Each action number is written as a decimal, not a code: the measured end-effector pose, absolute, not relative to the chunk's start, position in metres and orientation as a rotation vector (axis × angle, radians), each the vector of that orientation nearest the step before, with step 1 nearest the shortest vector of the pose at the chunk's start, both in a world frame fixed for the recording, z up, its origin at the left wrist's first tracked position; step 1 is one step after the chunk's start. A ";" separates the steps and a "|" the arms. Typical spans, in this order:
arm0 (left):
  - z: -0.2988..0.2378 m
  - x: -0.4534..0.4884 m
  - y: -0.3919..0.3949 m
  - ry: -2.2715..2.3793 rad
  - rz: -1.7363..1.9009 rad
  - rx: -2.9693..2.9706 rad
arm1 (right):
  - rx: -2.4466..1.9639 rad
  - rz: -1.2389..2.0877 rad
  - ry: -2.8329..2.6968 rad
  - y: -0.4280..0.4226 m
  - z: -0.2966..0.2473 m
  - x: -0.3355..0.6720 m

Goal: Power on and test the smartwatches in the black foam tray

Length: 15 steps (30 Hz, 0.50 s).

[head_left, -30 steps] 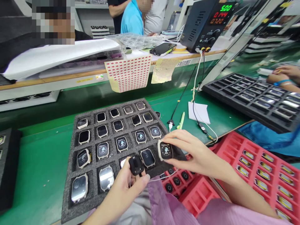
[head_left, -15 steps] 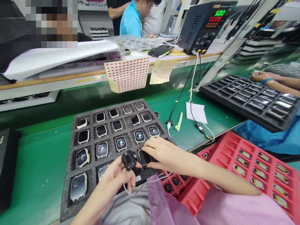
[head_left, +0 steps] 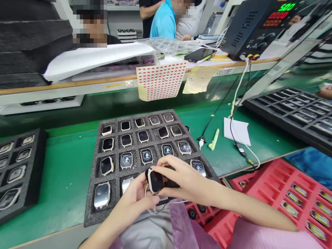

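A smartwatch case (head_left: 156,181) with a dark screen and pale frame is upright between my two hands, over the near edge of the grey foam tray (head_left: 89,207). My right hand (head_left: 181,176) is closed on it, fingers at the top and thumb below. Behind the watch, mostly hidden, is the black charging dock gripped by my left hand (head_left: 138,195). A white cable (head_left: 146,190) loops down from the dock. Watch and dock appear to touch, though the contact is hidden. Several watches lie in the tray's pockets, some with lit dials (head_left: 147,156).
Another foam tray (head_left: 43,155) of watches stands at left. Red trays (head_left: 275,173) with parts are at lower right, a black tray (head_left: 275,110) beyond. Cables (head_left: 234,135), a green pen-like object (head_left: 214,139) and white paper (head_left: 237,131) lie right. A power supply (head_left: 249,31) sits on the shelf.
My right hand has lifted the watch from its pocket and brought it left against the dock in my left hand. The head view has turned left.
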State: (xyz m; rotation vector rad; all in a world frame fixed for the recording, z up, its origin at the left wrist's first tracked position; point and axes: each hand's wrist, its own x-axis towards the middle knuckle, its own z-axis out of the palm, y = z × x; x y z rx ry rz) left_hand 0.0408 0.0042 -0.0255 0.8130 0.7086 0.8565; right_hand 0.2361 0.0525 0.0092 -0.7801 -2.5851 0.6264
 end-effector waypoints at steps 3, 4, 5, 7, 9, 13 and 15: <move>-0.025 0.042 0.003 0.762 0.834 0.871 | -0.754 0.574 -2.618 0.057 0.006 0.230; -0.026 0.043 0.003 0.799 0.813 0.898 | -0.740 0.556 -2.629 0.057 0.006 0.229; -0.026 0.044 0.003 0.840 0.795 0.924 | -0.720 0.543 -2.638 0.058 0.006 0.229; -0.029 0.047 0.002 0.910 0.771 0.951 | -0.683 0.530 -2.639 0.057 0.005 0.228; -0.032 0.048 0.001 0.946 0.776 0.952 | -0.659 0.535 -2.612 0.057 0.003 0.226; -0.035 0.047 -0.001 0.953 0.796 0.934 | -0.640 0.596 -2.542 0.057 -0.003 0.224; -0.035 0.047 -0.001 0.950 0.792 0.927 | -0.644 0.625 -2.519 0.058 -0.006 0.225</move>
